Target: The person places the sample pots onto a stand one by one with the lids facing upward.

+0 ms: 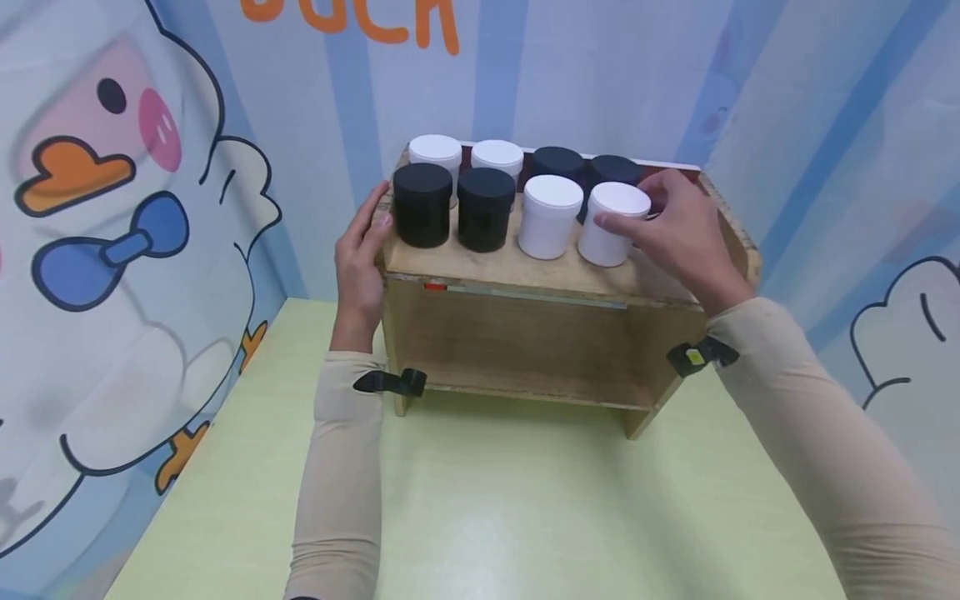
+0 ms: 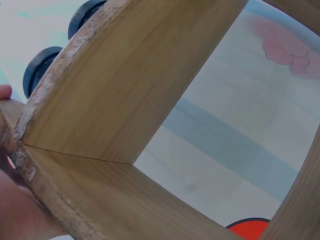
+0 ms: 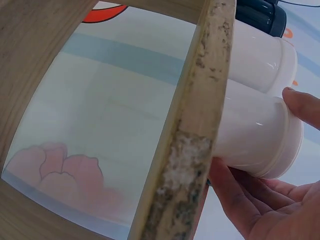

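A small wooden shelf [image 1: 525, 271] bears two rows of lidded jars. In front stand a left black jar [image 1: 422, 208], a second black jar [image 1: 484, 212], a white jar [image 1: 550, 221] and, at the right end, another white jar [image 1: 606, 237]. My right hand [image 1: 686, 237] grips that end jar, thumb at the lid's front and fingers around its far side; the right wrist view shows the same jar [image 3: 255, 132] between thumb and fingers. My left hand [image 1: 362, 258] rests against the shelf's left side, fingers at the top edge beside the left black jar.
Behind the front row stand two white jars [image 1: 497, 156] on the left and two black jars [image 1: 558, 162] on the right. The shelf has an open compartment [image 1: 525, 342] below its top. It stands on a pale green table [image 1: 480, 500] before a printed cloth backdrop [image 1: 600, 75].
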`<state>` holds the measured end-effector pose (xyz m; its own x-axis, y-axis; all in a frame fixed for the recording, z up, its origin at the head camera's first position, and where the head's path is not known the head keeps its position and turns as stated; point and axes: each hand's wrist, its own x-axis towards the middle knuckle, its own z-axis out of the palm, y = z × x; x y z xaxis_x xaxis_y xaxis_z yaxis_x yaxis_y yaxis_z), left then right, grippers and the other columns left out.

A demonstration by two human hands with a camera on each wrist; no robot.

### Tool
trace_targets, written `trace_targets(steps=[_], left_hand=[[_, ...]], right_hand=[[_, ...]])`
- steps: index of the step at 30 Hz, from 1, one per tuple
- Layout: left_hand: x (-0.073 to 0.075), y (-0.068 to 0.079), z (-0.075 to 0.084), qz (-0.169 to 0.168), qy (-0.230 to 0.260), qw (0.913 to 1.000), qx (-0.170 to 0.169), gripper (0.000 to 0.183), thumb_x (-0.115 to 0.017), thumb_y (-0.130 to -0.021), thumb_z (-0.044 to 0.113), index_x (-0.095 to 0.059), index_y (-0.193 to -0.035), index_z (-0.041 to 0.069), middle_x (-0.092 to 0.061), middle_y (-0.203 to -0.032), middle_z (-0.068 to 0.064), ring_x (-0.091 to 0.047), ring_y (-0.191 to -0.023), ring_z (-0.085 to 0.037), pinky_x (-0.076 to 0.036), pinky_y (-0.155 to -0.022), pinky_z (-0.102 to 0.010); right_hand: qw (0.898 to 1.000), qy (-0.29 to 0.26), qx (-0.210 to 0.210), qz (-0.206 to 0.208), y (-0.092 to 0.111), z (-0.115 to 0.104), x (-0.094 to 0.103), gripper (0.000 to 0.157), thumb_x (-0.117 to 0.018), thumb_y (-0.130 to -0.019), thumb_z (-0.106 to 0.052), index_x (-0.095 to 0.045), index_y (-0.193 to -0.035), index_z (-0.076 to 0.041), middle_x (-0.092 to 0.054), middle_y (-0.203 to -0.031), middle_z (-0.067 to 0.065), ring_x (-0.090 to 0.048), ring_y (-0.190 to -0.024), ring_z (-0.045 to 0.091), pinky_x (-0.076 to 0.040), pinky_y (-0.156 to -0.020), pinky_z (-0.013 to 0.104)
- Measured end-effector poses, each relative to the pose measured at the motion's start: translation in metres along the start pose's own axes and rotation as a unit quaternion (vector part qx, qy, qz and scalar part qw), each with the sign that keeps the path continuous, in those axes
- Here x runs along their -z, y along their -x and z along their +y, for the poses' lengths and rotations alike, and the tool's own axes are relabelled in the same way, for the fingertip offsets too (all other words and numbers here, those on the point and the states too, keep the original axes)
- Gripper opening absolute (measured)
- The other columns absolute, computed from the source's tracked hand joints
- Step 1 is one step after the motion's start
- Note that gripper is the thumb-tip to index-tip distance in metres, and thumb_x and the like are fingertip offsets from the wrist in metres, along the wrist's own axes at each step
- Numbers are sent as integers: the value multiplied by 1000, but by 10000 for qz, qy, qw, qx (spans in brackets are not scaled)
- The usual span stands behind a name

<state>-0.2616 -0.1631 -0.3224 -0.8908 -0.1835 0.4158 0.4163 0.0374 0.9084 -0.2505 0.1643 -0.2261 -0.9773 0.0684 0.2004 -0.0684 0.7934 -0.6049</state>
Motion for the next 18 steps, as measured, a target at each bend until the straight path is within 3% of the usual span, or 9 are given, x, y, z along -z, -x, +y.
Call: trace_targets(steps=[6, 13, 16, 18], left_hand=[[0, -1, -1, -12, -30, 10000, 25, 49, -43, -104, 33, -45, -152, 27, -39, -162, 8, -28, -154, -10, -20, -129, -41], [3, 1, 2, -1, -759, 9971, 2, 46, -42, -105, 40, -45, -151, 34, -40, -160, 12, -31, -152, -7, -25, -127, -37], [7, 3, 1, -3, -1049, 9945, 30, 46, -43, -105, 44, -44, -151, 37, -41, -160, 11, -34, -151, -8, -29, -125, -36], [11, 8, -2, 13, -1191, 9929, 6, 47, -42, -106, 45, -42, -152, 38, -42, -160, 8, -37, -150, -11, -32, -124, -38]], right_hand=[[9999, 67, 81, -50, 1, 1, 0, 91, -72, -80, -63, -43, -142, -4, -53, -139, 18, -52, -123, 32, -47, -103, 49], [9995, 259, 183, -40, 15, 6, 2, 95, -71, -80, -67, -39, -143, -4, -51, -143, 19, -55, -130, 38, -47, -106, 56], [9966, 669, 435, 196, 29, 5, 6, 92, -66, -84, -66, -38, -145, -3, -50, -145, 21, -53, -130, 40, -45, -104, 59], [9919, 836, 833, 468, 45, 6, 10, 84, -65, -89, -58, -39, -145, -1, -50, -143, 24, -53, -126, 42, -46, -101, 61]])
